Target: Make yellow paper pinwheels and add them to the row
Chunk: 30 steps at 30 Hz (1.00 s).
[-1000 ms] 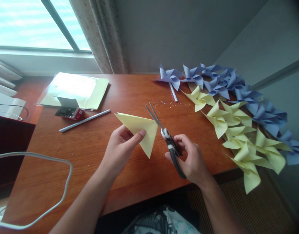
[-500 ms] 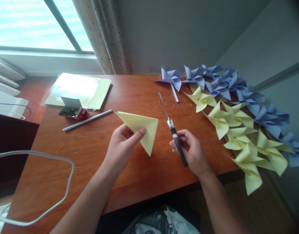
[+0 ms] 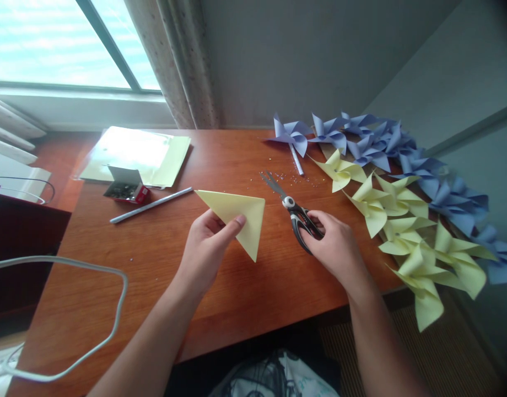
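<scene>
A folded triangle of yellow paper [image 3: 250, 215] is pinched between the thumb and fingers of my left hand [image 3: 210, 242], held over the wooden table. Its long edge faces away from me and one corner points down toward me. My right hand [image 3: 334, 240] grips a pair of scissors [image 3: 290, 203] by the black and grey handles. The blades are slightly apart and point away to the left, not touching the paper. Part of the handle is hidden behind my fingers.
Yellow pinwheels [image 3: 369, 204] and purple pinwheels [image 3: 456, 198] crowd the table's right side. Small glittery bits [image 3: 292, 177] lie beyond the scissors. A paper stick [image 3: 152, 205], a red box [image 3: 127, 190] of small metal pieces and yellow sheets [image 3: 177, 160] sit at left. A white cable [image 3: 123, 292] loops nearby.
My right hand has turned the scissors from edge-on to flat, and their blades have come slightly apart. The yellow paper in my left hand has barely moved.
</scene>
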Each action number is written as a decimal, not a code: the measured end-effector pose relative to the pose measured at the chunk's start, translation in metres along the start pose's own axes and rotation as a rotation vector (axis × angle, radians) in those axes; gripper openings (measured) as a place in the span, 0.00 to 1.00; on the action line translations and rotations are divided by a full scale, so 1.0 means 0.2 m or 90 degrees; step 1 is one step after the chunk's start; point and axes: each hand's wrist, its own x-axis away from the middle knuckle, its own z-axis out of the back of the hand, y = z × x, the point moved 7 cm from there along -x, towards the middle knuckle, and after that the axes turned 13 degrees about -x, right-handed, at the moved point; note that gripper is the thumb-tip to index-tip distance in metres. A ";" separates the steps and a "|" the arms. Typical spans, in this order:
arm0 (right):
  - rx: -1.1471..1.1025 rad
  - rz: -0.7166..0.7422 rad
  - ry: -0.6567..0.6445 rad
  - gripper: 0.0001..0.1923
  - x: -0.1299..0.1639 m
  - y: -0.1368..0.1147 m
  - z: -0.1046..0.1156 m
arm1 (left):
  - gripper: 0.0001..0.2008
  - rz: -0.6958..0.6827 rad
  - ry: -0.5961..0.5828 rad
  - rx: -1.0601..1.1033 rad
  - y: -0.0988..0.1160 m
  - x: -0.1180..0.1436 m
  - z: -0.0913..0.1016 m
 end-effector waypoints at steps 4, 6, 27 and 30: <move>0.175 0.058 0.050 0.13 -0.01 -0.01 0.03 | 0.09 0.001 0.003 0.000 0.00 0.00 0.00; 0.224 0.069 0.047 0.14 -0.01 0.00 0.02 | 0.09 0.004 0.002 0.001 0.00 0.00 0.00; 0.447 -0.057 -0.067 0.14 -0.05 0.01 0.04 | 0.07 -0.012 -0.010 0.002 0.01 0.00 -0.01; 0.459 -0.063 -0.067 0.14 -0.05 -0.01 0.04 | 0.07 -0.014 -0.013 0.000 0.02 0.01 -0.01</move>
